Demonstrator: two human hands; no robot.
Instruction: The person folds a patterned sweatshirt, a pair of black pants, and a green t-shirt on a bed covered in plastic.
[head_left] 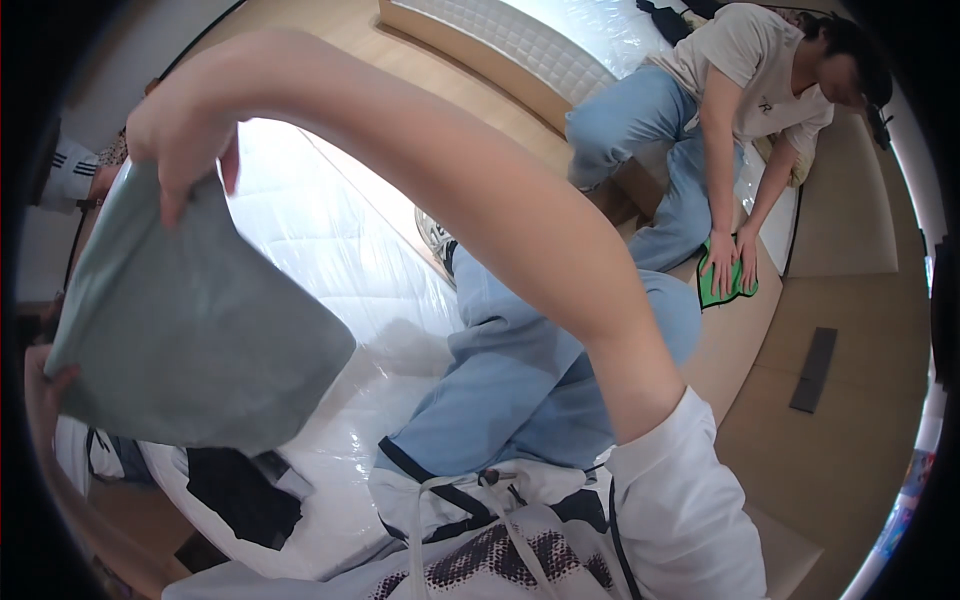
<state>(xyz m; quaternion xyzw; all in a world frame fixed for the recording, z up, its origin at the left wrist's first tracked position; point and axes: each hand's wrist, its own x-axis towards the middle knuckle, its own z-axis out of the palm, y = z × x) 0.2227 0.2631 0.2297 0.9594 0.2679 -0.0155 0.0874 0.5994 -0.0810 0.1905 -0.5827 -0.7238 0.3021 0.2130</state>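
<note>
A grey-green cloth [200, 320] hangs spread out at the left, above a white mattress [320, 235] in clear plastic. My right arm reaches across the view to it. At the cloth's upper edge, my right hand [190, 130] is closed, pinching the fabric from above. Lower down, at the far left, my left hand [45, 385] grips the cloth's side edge with the thumb in front; most of its fingers are hidden. The cloth's lower right corner dangles loose.
At the upper right a person [690, 90] in a pale T-shirt and jeans presses both hands on a green cloth [715, 290] with a dark border, on a beige padded edge [735, 345]. A black cloth [240, 495] lies at the lower left. A dark strip [813, 370] sits on the right panel.
</note>
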